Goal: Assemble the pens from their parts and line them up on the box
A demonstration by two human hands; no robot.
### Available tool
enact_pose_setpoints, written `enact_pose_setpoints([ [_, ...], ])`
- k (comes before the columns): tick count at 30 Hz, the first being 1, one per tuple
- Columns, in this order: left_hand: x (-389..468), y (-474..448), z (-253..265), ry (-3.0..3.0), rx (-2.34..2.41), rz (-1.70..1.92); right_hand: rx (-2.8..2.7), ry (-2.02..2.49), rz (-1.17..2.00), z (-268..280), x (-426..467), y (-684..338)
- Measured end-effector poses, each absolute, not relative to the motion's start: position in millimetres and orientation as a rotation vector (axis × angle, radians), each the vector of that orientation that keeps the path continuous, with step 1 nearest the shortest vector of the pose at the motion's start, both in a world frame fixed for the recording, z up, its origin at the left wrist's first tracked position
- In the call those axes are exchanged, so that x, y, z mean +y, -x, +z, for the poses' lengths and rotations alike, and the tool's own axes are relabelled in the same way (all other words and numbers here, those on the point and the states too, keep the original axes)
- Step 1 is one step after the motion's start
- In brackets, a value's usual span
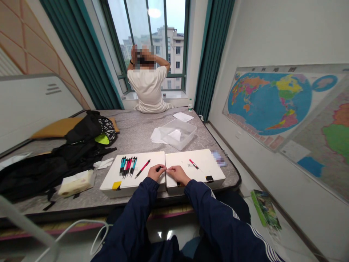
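Above the seam between two white boxes, my left hand is closed, with a small dark piece just showing at its fingers. Close beside it, my right hand pinches thumb and fingers together; what it holds is too small to make out. On the left white box lies a row of several red and teal click pens with black grips. Nearer my left hand rests a single red and black pen. The right white box bears a short red pen barrel and a thin pale strip beside it.
A clear plastic bin and paper sheets lie behind the boxes. Left are a tissue pack, a black bag and dark clothing. A person in a white shirt sits near the window; a bottle stands at the back.
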State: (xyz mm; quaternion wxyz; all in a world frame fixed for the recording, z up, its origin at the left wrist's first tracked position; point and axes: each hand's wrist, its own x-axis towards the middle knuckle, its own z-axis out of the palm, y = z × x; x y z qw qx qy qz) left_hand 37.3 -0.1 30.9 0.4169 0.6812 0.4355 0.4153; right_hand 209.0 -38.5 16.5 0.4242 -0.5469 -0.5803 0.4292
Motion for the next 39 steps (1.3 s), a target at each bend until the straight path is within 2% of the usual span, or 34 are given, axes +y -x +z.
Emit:
enact_pose_setpoints([
  [11,0.5,-37.4,26.7,-1.659,1.061,1.096,-1.502,1.433,1.029,18.7,-41.1,-206.7],
  [21,8.5,-32.3,22.2,-1.419,1.141,1.282,-1.495,1.435,0.926,25.4,-50.2,-204.9],
  [27,9.5,-30.0,20.3,-1.473,1.149,1.254,-1.517,1.424,0.911,26.0,-51.4,-205.1],
  [34,8.8,-31.6,20.7,-1.453,1.124,1.300,-1.363,1.421,0.905,34.0,-53.6,-211.1],
  [36,7.9,-32.3,21.5,-1.451,1.125,1.298,-1.383,1.468,0.821,46.9,-55.1,-223.7],
  [39,5.6,-33.1,24.4,-1.447,1.144,1.304,-1.481,1.624,0.512,74.0,-53.9,-256.5],
])
